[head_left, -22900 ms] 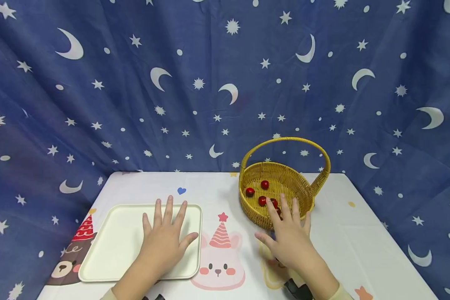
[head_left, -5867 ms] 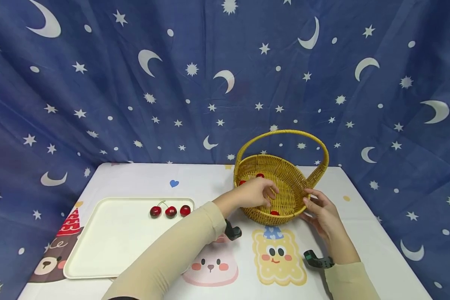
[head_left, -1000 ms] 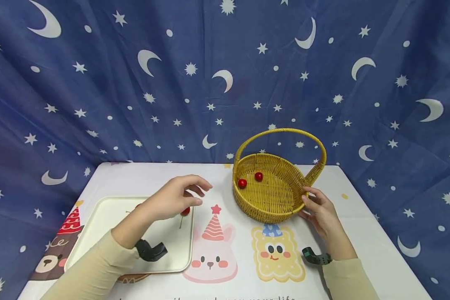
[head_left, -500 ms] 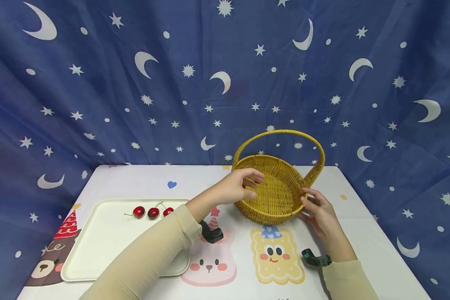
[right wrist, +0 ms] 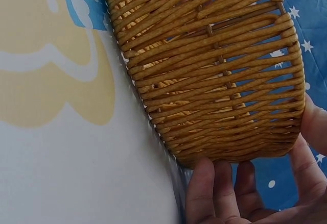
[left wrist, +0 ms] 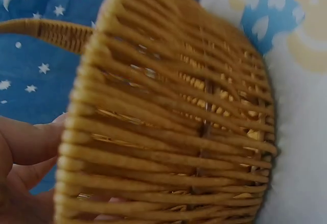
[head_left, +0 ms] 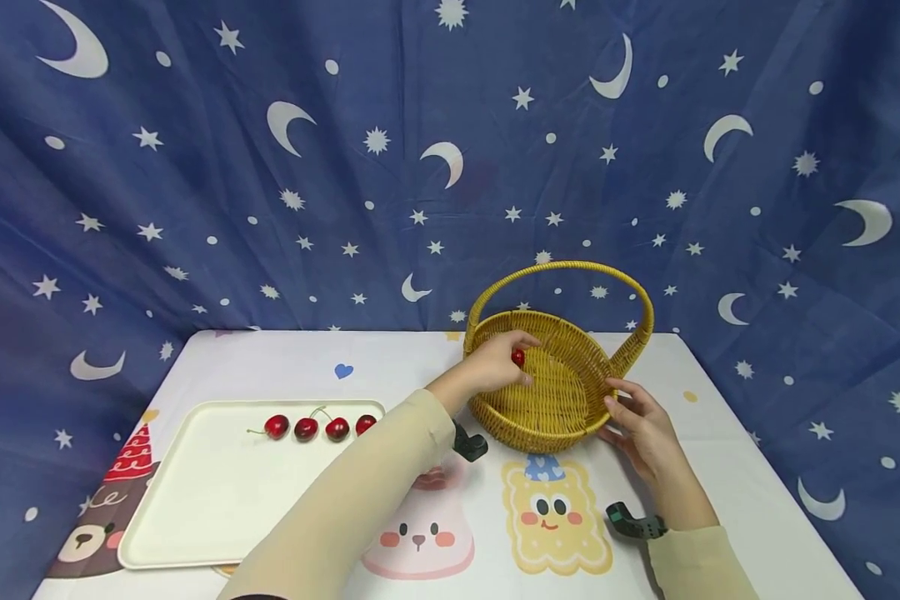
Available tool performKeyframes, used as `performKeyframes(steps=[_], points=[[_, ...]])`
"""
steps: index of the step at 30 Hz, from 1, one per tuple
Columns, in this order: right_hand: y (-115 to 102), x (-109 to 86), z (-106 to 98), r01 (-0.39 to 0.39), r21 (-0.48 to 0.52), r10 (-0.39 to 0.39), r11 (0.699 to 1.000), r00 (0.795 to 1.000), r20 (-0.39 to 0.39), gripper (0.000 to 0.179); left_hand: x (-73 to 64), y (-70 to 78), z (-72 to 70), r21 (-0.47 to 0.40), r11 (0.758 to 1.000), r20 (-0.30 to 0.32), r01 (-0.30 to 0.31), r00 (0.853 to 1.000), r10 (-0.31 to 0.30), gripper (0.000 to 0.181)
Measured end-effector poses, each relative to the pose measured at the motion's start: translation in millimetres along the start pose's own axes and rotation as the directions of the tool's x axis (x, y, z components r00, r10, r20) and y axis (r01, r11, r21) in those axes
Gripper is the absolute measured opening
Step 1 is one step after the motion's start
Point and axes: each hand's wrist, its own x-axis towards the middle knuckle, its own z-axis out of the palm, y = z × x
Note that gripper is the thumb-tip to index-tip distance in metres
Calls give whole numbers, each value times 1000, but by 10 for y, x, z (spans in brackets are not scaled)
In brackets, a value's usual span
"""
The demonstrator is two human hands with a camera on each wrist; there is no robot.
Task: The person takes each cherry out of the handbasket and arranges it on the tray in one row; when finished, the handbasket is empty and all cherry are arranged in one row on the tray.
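Observation:
My left hand (head_left: 492, 364) reaches over the near-left rim into the wicker basket (head_left: 543, 434), thumb and fingers apart. A dark red cherry (head_left: 518, 357) shows between its thumb and fingers on the basket floor. In the left wrist view the woven wall of the basket (left wrist: 168, 132) covers most of what the left fingers do. My right hand (head_left: 645, 429) holds the basket's right side, thumb at the rim. From the right wrist, the right fingers (right wrist: 199, 191) lie curled against the outer weave. Several cherries (head_left: 306, 428) lie in a row on the cream tray (head_left: 217, 500).
The basket's tall arched handle (head_left: 570, 265) stands above both hands. A white cloth with printed cartoon figures (head_left: 557, 517) covers the table. A blue curtain (head_left: 450, 167) with moons and stars hangs behind. The left sleeve (head_left: 352, 492) passes over the tray's right side.
Since a second ago my left hand has moved right from above the tray into the basket. Earlier the tray was bare and the cherries lay in the basket. The right hand keeps its hold.

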Motion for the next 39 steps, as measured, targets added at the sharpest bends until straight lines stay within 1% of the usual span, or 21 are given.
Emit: performKeyframes(steps=[3, 7, 9, 11, 16, 19, 23, 25, 27, 30, 32, 34, 36, 39], points=[[1, -4, -8, -1, 14, 1, 1000, 1000, -9, 45, 86, -24, 38, 21, 999, 4, 37, 999, -37, 66], [6, -3, -13, 4, 19, -4, 1000, 1000, -5, 44, 159, -63, 58, 2, 996, 19, 87, 996, -87, 67], [14, 6, -18, 12, 18, -12, 1000, 1000, -1, 45, 187, -79, 57, 2, 995, 33, 100, 994, -100, 68], [13, 10, -15, 17, 14, -17, 1000, 1000, 1, 46, 197, -94, 54, 12, 995, 55, 100, 993, -101, 68], [16, -2, -4, 27, -4, -27, 1000, 1000, 1, 48, 223, -120, 94, 78, 994, 93, 79, 992, -86, 68], [22, -9, -7, 32, -17, -32, 999, 999, 1, 50, 236, -130, 141, 87, 994, 118, 73, 990, -83, 63], [12, -6, -1, 21, -19, -21, 1000, 1000, -4, 50, 257, -141, 197, 166, 985, 161, 57, 983, -84, 53], [3, -7, 11, 13, -20, -13, 1000, 1000, -5, 50, 271, -151, 219, 234, 971, 172, 40, 982, -82, 48], [-8, -12, 26, 5, -20, -5, 1000, 1000, -7, 49, 280, -155, 238, 282, 959, 173, 25, 982, -76, 40], [-16, -22, 34, -6, -18, 6, 1000, 1000, -6, 49, 285, -151, 259, 317, 948, 165, 17, 984, -73, 31], [-18, -24, 33, -9, -11, 9, 1000, 1000, -7, 48, 283, -136, 265, 329, 944, 157, 16, 985, -72, 30], [-15, -24, 30, -10, -4, 10, 1000, 1000, -8, 48, 277, -118, 267, 324, 946, 147, 11, 987, -62, 33], [-13, -20, 23, -6, 0, 6, 1000, 1000, -7, 48, 268, -96, 270, 318, 948, 135, -6, 990, -39, 35], [-11, -18, 7, -3, 1, 3, 1000, 1000, -7, 47, 242, -42, 286, 313, 948, 114, -55, 993, 20, 34]])
